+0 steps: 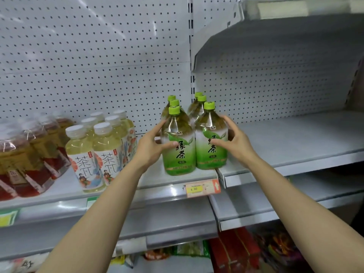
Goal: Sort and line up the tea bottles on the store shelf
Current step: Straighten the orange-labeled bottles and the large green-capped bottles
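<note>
Several green tea bottles with green caps stand in two rows at the right end of the left shelf (157, 191). My left hand (152, 145) grips the front bottle of the left row (178, 148), thumb across its label. My right hand (235, 141) grips the front bottle of the right row (211, 142), fingers curled round its right side. The two front bottles stand upright and touch each other. Left of them stand several pale yellow tea bottles with white caps (92, 152), and further left several amber bottles with red labels (33, 154).
A yellow and orange price tag (202, 188) hangs on the shelf edge below the green bottles. The adjoining right shelf (295, 138) holds nothing. White pegboard (98, 56) backs the shelves. Packaged goods (236, 251) lie on a lower shelf.
</note>
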Motion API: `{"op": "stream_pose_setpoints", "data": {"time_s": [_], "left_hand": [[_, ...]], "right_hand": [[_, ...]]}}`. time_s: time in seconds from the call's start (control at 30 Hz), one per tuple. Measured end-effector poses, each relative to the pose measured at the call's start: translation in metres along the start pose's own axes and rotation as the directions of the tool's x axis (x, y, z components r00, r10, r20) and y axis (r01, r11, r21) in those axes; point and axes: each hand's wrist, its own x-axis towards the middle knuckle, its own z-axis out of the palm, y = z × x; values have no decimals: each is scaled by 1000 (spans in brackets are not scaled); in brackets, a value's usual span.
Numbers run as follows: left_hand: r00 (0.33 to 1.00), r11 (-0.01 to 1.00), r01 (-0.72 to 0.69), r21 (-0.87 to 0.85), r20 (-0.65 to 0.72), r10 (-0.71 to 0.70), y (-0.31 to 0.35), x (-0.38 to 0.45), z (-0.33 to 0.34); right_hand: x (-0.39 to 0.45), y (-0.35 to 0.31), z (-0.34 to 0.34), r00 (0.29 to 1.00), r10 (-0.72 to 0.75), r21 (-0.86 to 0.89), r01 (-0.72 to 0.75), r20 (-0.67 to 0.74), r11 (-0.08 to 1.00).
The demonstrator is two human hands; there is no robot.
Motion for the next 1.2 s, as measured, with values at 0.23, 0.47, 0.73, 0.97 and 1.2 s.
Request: {"op": "stream_pose_setpoints", "data": {"time_s": [0.23,0.47,0.73,0.97,1.2], "left_hand": [[999,998,-38,51,25,37,0,-8,-2],[979,988,-130,80,-149,140,37,39,-29],[1000,965,4,261,-9,-2,50,119,-13],[997,965,4,261,76,-24,33,140,-3],[991,949,-69,308,131,29,40,129,-11]], "right_hand": [[-12,-3,-5,997,-74,-33,75,36,997],[24,-32,-23,997,-38,-27,37,-66,999],[120,-42,-1,999,-8,-185,14,35,983],[151,-30,15,988,84,-238,-52,128,970],[134,-39,2,987,34,-297,13,154,955]]}}
